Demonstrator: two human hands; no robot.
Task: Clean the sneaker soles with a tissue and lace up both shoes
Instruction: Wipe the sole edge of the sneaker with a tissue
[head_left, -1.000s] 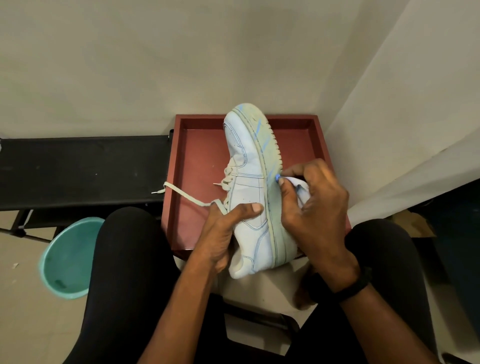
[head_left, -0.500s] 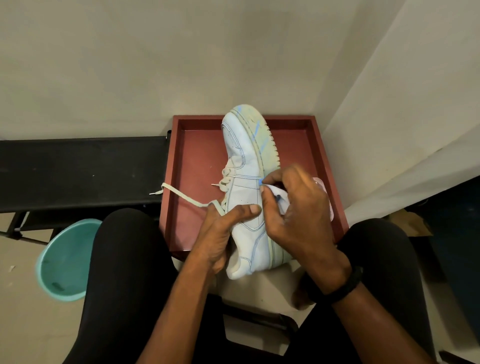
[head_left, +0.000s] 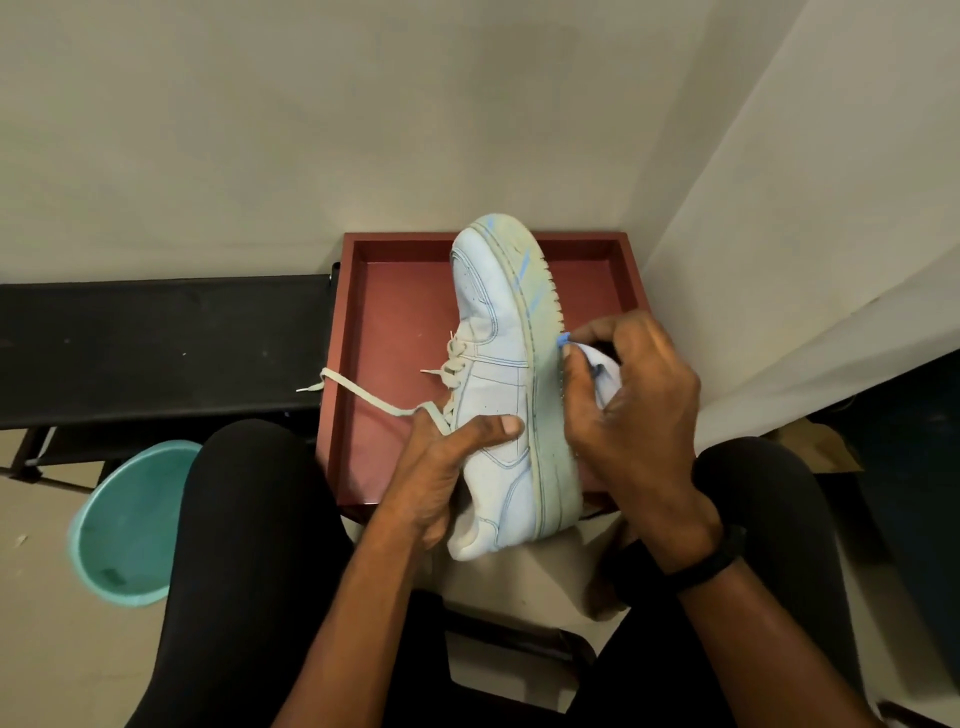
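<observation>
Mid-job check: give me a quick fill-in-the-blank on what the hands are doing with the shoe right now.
1. The left hand holds the white ____ on its side over the tray.
2. The right hand presses a crumpled ____ against the sole.
3. One loose lace trails out over the tray's ____ rim.

Missing words: sneaker; tissue; left.

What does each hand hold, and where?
Left hand grips the white leather sneaker near its heel; right hand pinches a crumpled white tissue at the sole.
</observation>
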